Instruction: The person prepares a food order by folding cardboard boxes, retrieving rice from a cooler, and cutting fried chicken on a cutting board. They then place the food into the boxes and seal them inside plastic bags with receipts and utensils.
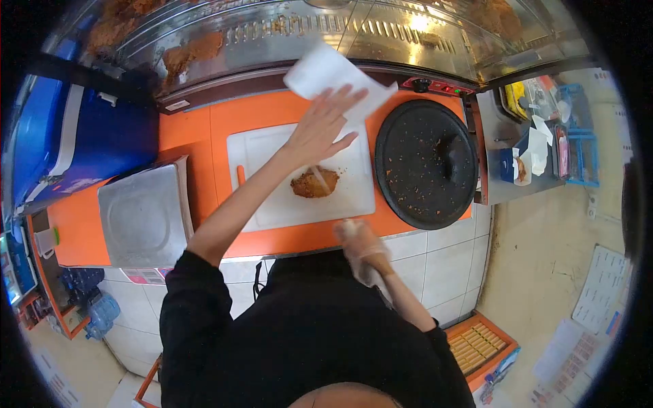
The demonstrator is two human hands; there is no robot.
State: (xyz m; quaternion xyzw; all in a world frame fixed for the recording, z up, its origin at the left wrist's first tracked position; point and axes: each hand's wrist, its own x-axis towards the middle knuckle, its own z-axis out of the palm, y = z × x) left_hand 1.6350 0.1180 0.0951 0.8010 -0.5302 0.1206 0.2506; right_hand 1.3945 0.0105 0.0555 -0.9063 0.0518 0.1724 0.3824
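A flat piece of browned fried meat (pixel 315 183) lies on a white cutting board (pixel 272 211), with crumbs around it. My left hand (pixel 325 121) is bare and stretches over the board, fingers spread and overlapping a white sheet of paper (pixel 333 78). That paper reaches past the board's back edge. In a clear plastic glove, my right hand (pixel 364 246) is closed at the front edge of the counter. It grips the pale handle of what looks like a knife (pixel 349 226); a thin pale streak in line with it crosses the meat.
Right of the board stands a round black pan (pixel 425 163) dotted with crumbs. A metal-topped scale (pixel 146 217) and a blue cooler box (pixel 81 136) are on the left. The display warmer (pixel 272 54) with fried pieces borders the orange counter (pixel 194 129) behind.
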